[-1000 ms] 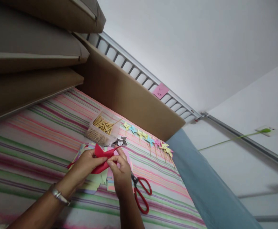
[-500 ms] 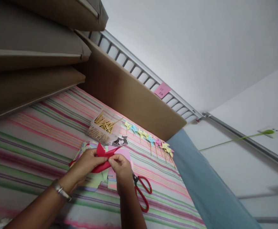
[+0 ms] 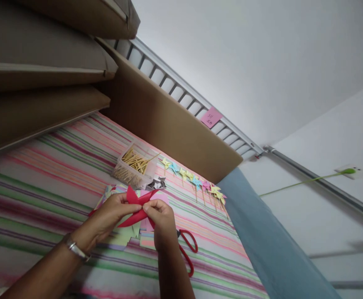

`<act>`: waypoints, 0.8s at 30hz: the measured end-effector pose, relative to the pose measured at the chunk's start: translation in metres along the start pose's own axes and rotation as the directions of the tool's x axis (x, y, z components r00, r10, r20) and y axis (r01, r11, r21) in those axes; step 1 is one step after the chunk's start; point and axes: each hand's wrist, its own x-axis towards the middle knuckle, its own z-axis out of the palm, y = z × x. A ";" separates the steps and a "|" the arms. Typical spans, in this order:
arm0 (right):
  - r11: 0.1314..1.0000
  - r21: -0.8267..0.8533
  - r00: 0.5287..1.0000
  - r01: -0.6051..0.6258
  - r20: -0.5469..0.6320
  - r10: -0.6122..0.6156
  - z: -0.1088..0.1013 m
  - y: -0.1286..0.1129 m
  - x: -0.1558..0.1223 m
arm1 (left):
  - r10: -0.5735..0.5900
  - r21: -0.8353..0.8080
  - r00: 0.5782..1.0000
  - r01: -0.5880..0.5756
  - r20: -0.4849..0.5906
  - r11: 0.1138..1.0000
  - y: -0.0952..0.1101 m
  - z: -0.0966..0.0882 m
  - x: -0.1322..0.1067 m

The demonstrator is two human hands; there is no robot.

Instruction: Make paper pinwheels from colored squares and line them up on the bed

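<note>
A four-pointed piece of bright red folded paper [image 3: 139, 200] is held up between the two hands, above loose pastel paper sheets [image 3: 122, 238] spread on a pink, green and white striped cloth [image 3: 44, 199]. The left hand [image 3: 119, 209] pinches it from one side, thumb laid towards the centre; the right hand [image 3: 160, 214] grips from the other, its thumb and fingertips closed at the middle, where the thumbs almost meet.

The step in hand appears to be gathering the paper's folds to its centre — whether every corner is caught there is hidden by the fingers. The next move seems to call for a firm pinch at that middle, so nothing springs loose while something fixes it.

Just beyond the hands stands a clear plastic box [image 3: 152, 169] of thin wooden sticks [image 3: 134, 161]; red-handled scissors [image 3: 196, 246] lie beside the right wrist, and small pastel paper pinwheels [image 3: 196, 182] on sticks line the cloth's far edge.
</note>
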 end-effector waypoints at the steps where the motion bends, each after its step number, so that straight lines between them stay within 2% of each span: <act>1: 1.000 -0.003 1.000 -0.002 -0.001 0.002 0.000 -0.002 -0.001 | -0.001 0.006 1.000 0.001 -0.005 1.000 0.000 0.000 0.000; 5: 1.000 -0.016 1.000 0.007 -0.002 -0.007 0.000 -0.003 -0.003 | -0.004 0.051 0.999 0.006 -0.047 0.999 -0.001 0.001 0.001; 13: 0.999 -0.039 0.999 0.032 -0.012 -0.033 -0.003 0.008 0.001 | 0.015 0.059 1.000 -0.015 0.006 0.998 -0.004 0.000 0.000; 18: 0.994 -0.099 0.998 0.047 -0.034 -0.051 -0.004 0.010 0.001 | 0.017 0.110 0.999 -0.013 -0.035 0.994 -0.007 -0.004 0.004; 24: 0.989 -0.126 0.997 0.074 -0.027 -0.078 -0.003 0.008 0.000 | -0.005 0.054 1.000 0.007 -0.029 0.999 -0.005 -0.001 0.002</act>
